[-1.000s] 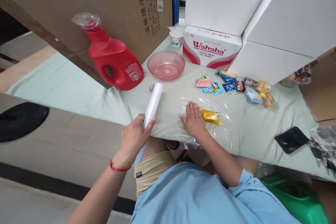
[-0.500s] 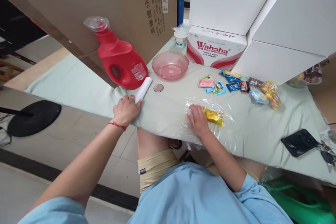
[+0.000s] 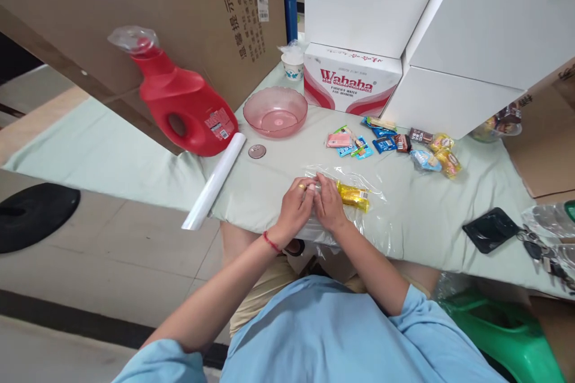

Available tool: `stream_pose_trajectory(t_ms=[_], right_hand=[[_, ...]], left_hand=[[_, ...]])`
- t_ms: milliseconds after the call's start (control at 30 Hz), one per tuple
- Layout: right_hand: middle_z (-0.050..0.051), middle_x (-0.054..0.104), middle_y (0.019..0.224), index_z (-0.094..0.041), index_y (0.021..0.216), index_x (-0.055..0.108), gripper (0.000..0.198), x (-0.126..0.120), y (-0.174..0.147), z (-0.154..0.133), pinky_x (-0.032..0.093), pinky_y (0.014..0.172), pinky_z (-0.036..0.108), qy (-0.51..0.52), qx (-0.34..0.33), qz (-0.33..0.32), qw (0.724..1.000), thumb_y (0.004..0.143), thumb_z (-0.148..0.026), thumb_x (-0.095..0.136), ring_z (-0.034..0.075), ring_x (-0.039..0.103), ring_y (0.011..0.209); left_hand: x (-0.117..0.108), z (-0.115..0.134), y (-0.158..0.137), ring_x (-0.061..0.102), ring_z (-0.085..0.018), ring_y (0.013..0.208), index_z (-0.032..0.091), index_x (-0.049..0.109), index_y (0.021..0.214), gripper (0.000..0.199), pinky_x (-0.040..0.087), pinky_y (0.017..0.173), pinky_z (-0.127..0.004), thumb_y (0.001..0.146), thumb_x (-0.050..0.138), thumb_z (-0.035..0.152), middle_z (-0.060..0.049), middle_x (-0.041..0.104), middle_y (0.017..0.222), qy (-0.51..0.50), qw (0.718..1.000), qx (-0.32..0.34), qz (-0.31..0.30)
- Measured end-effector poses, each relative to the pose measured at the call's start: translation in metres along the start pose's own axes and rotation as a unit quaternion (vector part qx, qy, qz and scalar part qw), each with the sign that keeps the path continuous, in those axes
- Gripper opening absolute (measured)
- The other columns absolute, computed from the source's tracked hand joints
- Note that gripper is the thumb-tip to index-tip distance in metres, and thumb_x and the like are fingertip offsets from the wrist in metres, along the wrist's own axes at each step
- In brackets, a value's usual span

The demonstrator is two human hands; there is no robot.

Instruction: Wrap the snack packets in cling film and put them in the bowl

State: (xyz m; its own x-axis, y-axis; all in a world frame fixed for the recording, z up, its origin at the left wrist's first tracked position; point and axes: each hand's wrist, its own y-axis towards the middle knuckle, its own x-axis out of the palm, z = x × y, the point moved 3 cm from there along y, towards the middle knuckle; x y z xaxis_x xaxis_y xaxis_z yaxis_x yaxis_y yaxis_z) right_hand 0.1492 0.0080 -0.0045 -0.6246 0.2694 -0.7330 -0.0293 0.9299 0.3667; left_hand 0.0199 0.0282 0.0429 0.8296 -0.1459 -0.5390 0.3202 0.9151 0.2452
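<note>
A sheet of clear plastic film [image 3: 380, 215] lies on the cloth-covered table, with yellow wrapped snacks [image 3: 354, 196] resting on it. At the film's left side, my left hand [image 3: 296, 206] and my right hand [image 3: 330, 204] meet with fingertips close together. Both hands have bent fingers closed at the film's edge; the pinched part is mostly hidden under them. The snacks are just right of my right hand, touching or nearly touching its fingers. Left of my hands, a white roll [image 3: 215, 182] lies slantwise, its near end jutting past the table edge.
A pink bowl [image 3: 275, 131], a round lid [image 3: 257, 151] and a red jug [image 3: 188, 108] stand at the back left. Several small snack packets [image 3: 385, 143] lie before the white boxes [image 3: 353, 81]. A black pouch [image 3: 490, 230] with keys is at right, above a green stool [image 3: 503, 329].
My left hand has let go of the white roll and moved right to meet my right hand at the film. The view has shifted slightly rightward.
</note>
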Motion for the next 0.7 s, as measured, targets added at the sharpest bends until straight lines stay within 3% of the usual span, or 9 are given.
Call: stream_pose_trajectory(t_ms=[133,233,367,467,567,633,700], right_hand=[[0.022,0.064,0.14,-0.011,0.158,0.041,0.057,0.0,0.0,0.002,0.044,0.115,0.051,0.032,0.009,0.056,0.998,0.111,-0.038,0.027,0.03,0.057,0.13],[0.02,0.066,0.134,-0.015,0.15,0.049,0.05,-0.001,0.001,0.003,0.047,0.112,0.053,0.082,0.014,0.104,0.991,0.11,-0.04,0.032,0.03,0.059,0.126],[0.016,0.07,0.129,-0.02,0.135,0.058,0.041,-0.013,0.001,0.002,0.051,0.11,0.051,0.211,0.049,0.146,0.965,0.111,-0.044,0.036,0.027,0.064,0.122],[0.012,0.072,0.125,-0.023,0.128,0.06,0.038,-0.037,0.003,0.005,0.056,0.107,0.045,0.294,0.099,0.153,0.938,0.112,-0.046,0.035,0.024,0.069,0.118],[0.011,0.07,0.13,-0.024,0.129,0.063,0.034,-0.07,0.007,0.015,0.052,0.111,0.048,0.205,0.071,0.116,0.969,0.109,-0.045,0.046,0.026,0.065,0.124],[0.013,0.067,0.137,-0.023,0.131,0.066,0.037,-0.085,0.005,0.026,0.045,0.119,0.055,0.084,0.03,0.046,0.995,0.101,-0.045,0.06,0.032,0.055,0.136],[0.015,0.067,0.138,-0.022,0.132,0.069,0.044,-0.092,-0.004,0.042,0.04,0.121,0.06,-0.014,0.012,-0.039,0.999,0.093,-0.044,0.071,0.038,0.045,0.145]], left_hand=[[0.021,-0.016,0.016,0.065,-0.019,0.127,0.018,0.067,0.124,0.053,0.049,0.115,-0.037,0.112,0.019,0.037,-0.012,0.073,0.13,0.001,1.0,-0.014,-0.018],[0.027,-0.031,0.015,0.063,-0.023,0.134,0.016,0.063,0.135,0.053,0.047,0.117,-0.044,0.111,0.021,0.035,-0.015,0.071,0.139,0.107,0.993,0.0,-0.039],[0.029,-0.036,0.0,0.048,-0.031,0.151,0.018,0.056,0.151,0.052,0.03,0.127,-0.06,0.108,0.035,0.038,-0.016,0.057,0.158,0.291,0.953,0.031,-0.076],[0.028,-0.034,-0.011,0.039,-0.032,0.158,0.024,0.05,0.159,0.056,0.021,0.129,-0.066,0.108,0.035,0.043,-0.012,0.046,0.167,0.354,0.929,0.046,-0.099],[0.026,-0.031,-0.015,0.035,-0.033,0.159,0.025,0.044,0.163,0.06,0.02,0.128,-0.067,0.108,0.035,0.046,-0.011,0.041,0.17,0.369,0.921,0.045,-0.113],[0.024,-0.03,-0.016,0.035,-0.034,0.16,0.025,0.042,0.164,0.061,0.02,0.128,-0.068,0.108,0.035,0.047,-0.011,0.04,0.17,0.37,0.921,0.043,-0.117],[0.023,-0.03,-0.016,0.035,-0.034,0.16,0.024,0.041,0.165,0.062,0.018,0.128,-0.069,0.108,0.035,0.048,-0.012,0.039,0.171,0.366,0.922,0.041,-0.12]])
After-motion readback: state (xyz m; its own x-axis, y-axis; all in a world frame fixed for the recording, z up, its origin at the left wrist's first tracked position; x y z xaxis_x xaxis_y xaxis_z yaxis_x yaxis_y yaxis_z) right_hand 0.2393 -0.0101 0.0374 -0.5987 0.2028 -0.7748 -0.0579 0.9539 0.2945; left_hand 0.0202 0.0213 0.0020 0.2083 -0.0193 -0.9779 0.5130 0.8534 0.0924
